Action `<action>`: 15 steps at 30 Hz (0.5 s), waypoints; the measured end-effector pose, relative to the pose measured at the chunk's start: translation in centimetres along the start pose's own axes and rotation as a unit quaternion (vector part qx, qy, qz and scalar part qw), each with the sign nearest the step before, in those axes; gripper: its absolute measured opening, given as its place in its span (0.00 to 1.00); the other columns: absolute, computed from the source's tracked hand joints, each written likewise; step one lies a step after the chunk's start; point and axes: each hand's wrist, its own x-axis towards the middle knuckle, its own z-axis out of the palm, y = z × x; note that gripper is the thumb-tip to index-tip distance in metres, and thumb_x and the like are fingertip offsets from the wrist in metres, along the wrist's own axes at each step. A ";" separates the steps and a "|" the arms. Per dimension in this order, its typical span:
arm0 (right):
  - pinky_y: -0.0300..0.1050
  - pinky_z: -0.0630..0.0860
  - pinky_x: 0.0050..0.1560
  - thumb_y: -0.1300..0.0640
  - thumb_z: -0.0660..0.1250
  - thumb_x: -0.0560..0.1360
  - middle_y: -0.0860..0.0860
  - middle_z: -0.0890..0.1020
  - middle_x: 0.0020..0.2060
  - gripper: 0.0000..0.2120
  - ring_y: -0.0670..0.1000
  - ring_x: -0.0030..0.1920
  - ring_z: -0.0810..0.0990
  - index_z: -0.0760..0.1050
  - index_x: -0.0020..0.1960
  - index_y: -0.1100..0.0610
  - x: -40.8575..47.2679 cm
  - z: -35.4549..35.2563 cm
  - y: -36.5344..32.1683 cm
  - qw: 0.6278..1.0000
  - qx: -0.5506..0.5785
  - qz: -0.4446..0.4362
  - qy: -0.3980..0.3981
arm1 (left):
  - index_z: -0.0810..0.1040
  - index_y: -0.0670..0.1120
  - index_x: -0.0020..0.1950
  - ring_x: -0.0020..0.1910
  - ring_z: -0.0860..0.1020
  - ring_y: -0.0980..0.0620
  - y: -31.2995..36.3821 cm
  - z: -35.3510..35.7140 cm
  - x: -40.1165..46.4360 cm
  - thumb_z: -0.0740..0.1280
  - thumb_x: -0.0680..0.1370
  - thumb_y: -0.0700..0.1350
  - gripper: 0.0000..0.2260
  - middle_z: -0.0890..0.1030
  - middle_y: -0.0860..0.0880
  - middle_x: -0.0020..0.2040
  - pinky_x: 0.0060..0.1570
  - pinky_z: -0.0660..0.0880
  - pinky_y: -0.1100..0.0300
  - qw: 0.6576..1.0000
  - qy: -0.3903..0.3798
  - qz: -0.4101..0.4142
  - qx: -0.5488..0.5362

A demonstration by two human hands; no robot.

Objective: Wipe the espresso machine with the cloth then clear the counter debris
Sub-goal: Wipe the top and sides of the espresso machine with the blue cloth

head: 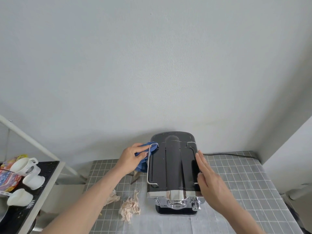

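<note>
Cloth [144,155] mostly hidden between left hand [130,158] and espresso machine [172,164].

The espresso machine [173,168] has a glossy black top, probably plastic, with polished chrome metal along its front and thin wire rails. The cloth [143,157] is blue, soft and nubbly. Crumpled tan paper scraps [130,206] lie on a matt grey gridded counter [244,191].

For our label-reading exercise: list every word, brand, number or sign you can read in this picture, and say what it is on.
No text can be read.
Colourful packet: bright printed lettering, too blurred to read.
White mug: dark round mark, too small to read.
Espresso machine: no label or brand visible from above.
Blue cloth: no print.
</note>
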 end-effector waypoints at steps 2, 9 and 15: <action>0.39 0.77 0.43 0.59 0.50 0.85 0.31 0.43 0.80 0.31 0.40 0.56 0.81 0.44 0.83 0.40 0.0 0.0 0.2 1.000 0.002 -0.002 0.001 | 0.83 0.59 0.65 0.61 0.77 0.65 -0.4 0.3 -2.1 0.70 0.80 0.40 0.17 0.79 0.60 0.64 0.63 0.73 0.66 1.000 -0.010 0.005 -0.001; 0.34 0.73 0.36 0.61 0.51 0.85 0.35 0.45 0.81 0.31 0.37 0.40 0.78 0.45 0.83 0.43 0.0 -0.1 0.0 1.000 0.005 0.007 -0.011 | 0.83 0.66 0.60 0.64 0.76 0.64 -1.0 0.4 -7.2 0.72 0.79 0.39 0.20 0.77 0.65 0.65 0.62 0.73 0.68 0.999 -0.037 0.038 0.009; 0.32 0.74 0.40 0.61 0.52 0.84 0.31 0.43 0.79 0.33 0.38 0.52 0.81 0.44 0.82 0.40 0.1 -0.6 0.0 1.000 0.007 0.002 -0.017 | 0.80 0.71 0.57 0.59 0.78 0.63 -1.0 0.5 -4.0 0.72 0.79 0.37 0.25 0.77 0.61 0.64 0.59 0.76 0.68 0.996 0.003 0.060 0.063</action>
